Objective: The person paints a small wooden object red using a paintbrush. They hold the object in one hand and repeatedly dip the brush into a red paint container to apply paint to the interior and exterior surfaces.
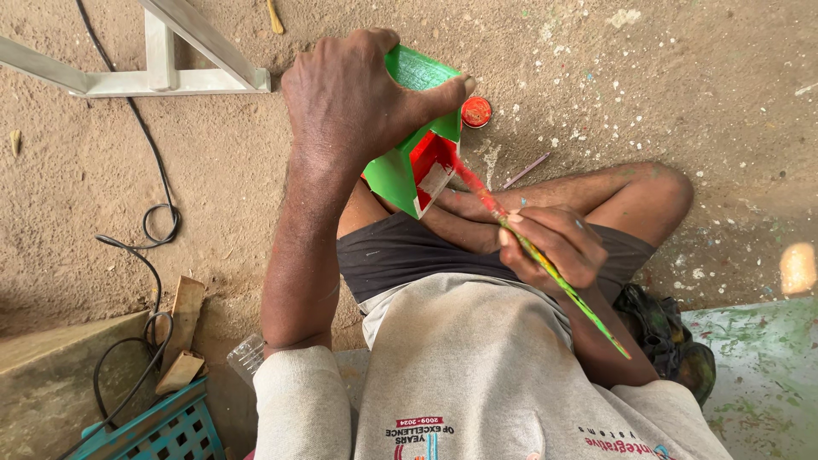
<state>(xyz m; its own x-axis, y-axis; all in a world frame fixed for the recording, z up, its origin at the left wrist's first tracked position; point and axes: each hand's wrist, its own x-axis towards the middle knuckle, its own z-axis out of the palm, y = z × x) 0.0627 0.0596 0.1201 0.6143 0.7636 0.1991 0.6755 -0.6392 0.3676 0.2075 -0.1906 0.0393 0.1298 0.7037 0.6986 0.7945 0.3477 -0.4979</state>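
My left hand [354,102] grips a green, box-like hollow object [409,153] from above and holds it tilted over my lap. Its open end shows a red and white inside. My right hand [554,247] pinches a long thin paintbrush [545,264] with a green and yellow paint-stained handle. The red-loaded tip of the brush touches the red inner edge of the green object. I sit on the ground with my knees bent, in dark shorts and a grey shirt.
A small red paint lid [475,112] lies on the sandy ground beyond the object. A white metal frame [162,68] stands at the top left. Black cables [158,221], wooden blocks [183,328], a teal crate [162,430] and a paint-smeared slab [763,375] surround me.
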